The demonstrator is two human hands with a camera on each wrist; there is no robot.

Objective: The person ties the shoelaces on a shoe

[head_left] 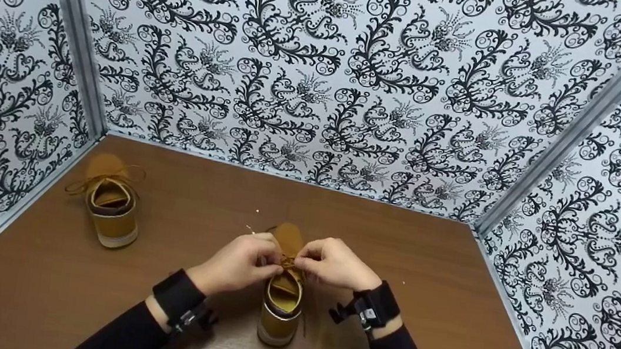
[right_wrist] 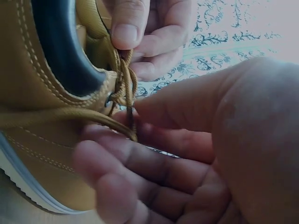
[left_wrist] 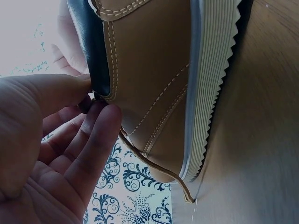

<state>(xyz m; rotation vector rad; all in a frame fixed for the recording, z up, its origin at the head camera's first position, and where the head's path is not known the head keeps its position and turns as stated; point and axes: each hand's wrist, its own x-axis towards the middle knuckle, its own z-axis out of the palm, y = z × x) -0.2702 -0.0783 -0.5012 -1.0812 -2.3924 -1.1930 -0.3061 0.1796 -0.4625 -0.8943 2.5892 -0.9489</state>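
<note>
A tan shoe [head_left: 277,327] with a dark padded collar stands on the table, its toe pointing away from me. From the left, my left hand [head_left: 243,261] pinches the shoelace at the top of the lacing between thumb and fingers. My right hand [head_left: 339,266] pinches the lace from the opposite side, close to the left fingertips. Brown lace [right_wrist: 70,113] runs back across the shoe's side from the right fingers in the right wrist view. In the left wrist view a lace loop [left_wrist: 161,169] hangs past the sole; the pinched part is mostly hidden by fingers.
A matching tan shoe [head_left: 113,227] with its lace tied in a bow stands at the far left of the brown table [head_left: 195,196]. Patterned black-and-white panels [head_left: 298,78] rise at the back and both sides. Small white specks lie near the worked shoe.
</note>
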